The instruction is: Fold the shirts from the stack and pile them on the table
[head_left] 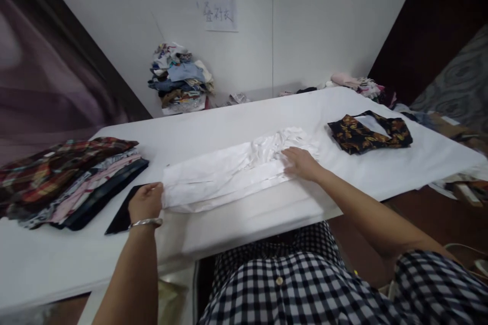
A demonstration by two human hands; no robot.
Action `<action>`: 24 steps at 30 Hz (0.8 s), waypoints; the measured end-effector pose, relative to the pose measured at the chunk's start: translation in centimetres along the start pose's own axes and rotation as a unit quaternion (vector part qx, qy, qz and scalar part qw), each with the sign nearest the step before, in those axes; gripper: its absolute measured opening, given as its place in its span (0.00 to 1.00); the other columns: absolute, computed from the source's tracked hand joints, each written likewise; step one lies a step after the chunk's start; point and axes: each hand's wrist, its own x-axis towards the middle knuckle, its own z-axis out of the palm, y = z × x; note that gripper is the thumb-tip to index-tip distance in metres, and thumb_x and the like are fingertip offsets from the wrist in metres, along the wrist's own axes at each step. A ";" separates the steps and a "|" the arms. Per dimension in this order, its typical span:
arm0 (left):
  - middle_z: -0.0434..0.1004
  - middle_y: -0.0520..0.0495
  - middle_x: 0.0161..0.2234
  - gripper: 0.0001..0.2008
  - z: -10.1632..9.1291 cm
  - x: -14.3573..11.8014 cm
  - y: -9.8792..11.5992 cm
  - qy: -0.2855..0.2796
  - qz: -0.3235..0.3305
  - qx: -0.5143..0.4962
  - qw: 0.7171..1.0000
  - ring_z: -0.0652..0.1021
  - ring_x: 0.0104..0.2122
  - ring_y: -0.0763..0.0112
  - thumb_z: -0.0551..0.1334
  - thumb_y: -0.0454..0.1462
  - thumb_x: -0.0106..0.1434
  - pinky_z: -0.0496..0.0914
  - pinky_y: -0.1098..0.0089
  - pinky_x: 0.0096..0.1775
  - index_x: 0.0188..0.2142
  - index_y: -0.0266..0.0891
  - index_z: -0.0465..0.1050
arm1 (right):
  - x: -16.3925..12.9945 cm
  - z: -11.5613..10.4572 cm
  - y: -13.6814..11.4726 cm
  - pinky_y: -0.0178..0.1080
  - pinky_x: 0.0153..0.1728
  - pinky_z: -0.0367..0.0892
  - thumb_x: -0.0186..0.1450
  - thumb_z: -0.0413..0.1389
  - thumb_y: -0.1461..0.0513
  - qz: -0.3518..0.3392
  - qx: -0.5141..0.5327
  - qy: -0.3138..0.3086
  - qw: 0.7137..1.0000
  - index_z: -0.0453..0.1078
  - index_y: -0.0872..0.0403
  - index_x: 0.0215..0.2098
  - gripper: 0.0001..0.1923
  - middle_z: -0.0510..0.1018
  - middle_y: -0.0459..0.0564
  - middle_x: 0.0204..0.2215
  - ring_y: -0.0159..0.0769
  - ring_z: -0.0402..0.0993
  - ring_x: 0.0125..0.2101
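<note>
A white shirt (213, 172) lies in a long narrow strip across the middle of the table, smooth on the left and bunched into ruffles on the right. My left hand (145, 202), with a silver bangle at the wrist, has its fingers closed on the shirt's left end. On the ruffled part rests my right hand (303, 163), palm down and fingers stretched out. Just left of my left hand is a flat black piece (124, 213), partly hidden by that hand.
The table has a white cover (213, 129). Folded shirts are stacked (76, 177) at its left. A black shirt with an orange-brown pattern (354, 139) lies folded at the right. Behind the table, a tall clothes pile (183, 78) leans near the wall, with more clothes (353, 83) further right.
</note>
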 end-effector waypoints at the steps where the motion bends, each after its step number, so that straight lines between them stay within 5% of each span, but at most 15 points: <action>1: 0.77 0.45 0.35 0.21 0.0 -0.1 0.0 -0.004 -0.006 0.007 1.000 0.75 0.32 0.69 0.56 0.45 0.59 0.68 0.72 0.33 0.46 0.34 0.74 | 0.5 0.2 -0.2 0.51 0.56 0.54 0.61 0.58 0.60 0.011 -0.002 -0.035 0.999 0.63 0.54 0.59 0.28 0.69 0.58 0.56 0.49 0.60 0.58; 4: 0.78 0.43 0.36 0.19 0.3 -0.7 -0.7 -0.041 -0.030 0.042 0.998 0.76 0.34 0.64 0.57 0.45 0.59 0.67 0.69 0.33 0.44 0.35 0.74 | 1.3 1.2 -0.2 0.48 0.53 0.58 0.61 0.58 0.58 0.053 0.021 -0.085 0.995 0.66 0.53 0.57 0.25 0.72 0.57 0.53 0.48 0.65 0.54; 10: 0.79 0.40 0.39 0.19 1.0 -2.4 -2.0 -0.113 0.009 0.180 0.977 0.77 0.39 0.54 0.52 0.45 0.62 0.68 0.63 0.36 0.45 0.39 0.72 | 0.5 2.2 1.1 0.49 0.51 0.59 0.67 0.51 0.57 0.056 -0.016 -0.053 0.997 0.72 0.53 0.48 0.16 0.74 0.56 0.50 0.46 0.69 0.51; 14: 0.77 0.38 0.43 0.22 0.8 -2.7 -1.8 -0.078 0.042 0.173 0.981 0.76 0.43 0.55 0.51 0.47 0.63 0.68 0.63 0.41 0.48 0.36 0.71 | 0.3 2.4 0.7 0.54 0.55 0.55 0.65 0.52 0.60 0.043 -0.038 0.002 0.998 0.70 0.52 0.51 0.17 0.70 0.57 0.55 0.47 0.63 0.57; 18: 0.75 0.36 0.46 0.22 1.5 -2.3 -0.4 -0.011 0.124 0.142 0.982 0.76 0.44 0.59 0.51 0.45 0.63 0.68 0.64 0.47 0.47 0.32 0.72 | 2.1 2.6 -1.0 0.49 0.56 0.57 0.65 0.51 0.63 -0.021 0.003 0.061 0.998 0.68 0.53 0.53 0.19 0.70 0.56 0.55 0.45 0.62 0.57; 24: 0.72 0.40 0.53 0.17 4.6 -1.9 2.9 -0.073 0.318 0.163 0.931 0.70 0.54 0.59 0.55 0.38 0.62 0.62 0.64 0.55 0.48 0.36 0.73 | 6.0 3.6 -2.6 0.46 0.54 0.59 0.61 0.52 0.69 -0.020 -0.016 0.000 1.000 0.73 0.54 0.48 0.18 0.70 0.56 0.54 0.45 0.60 0.58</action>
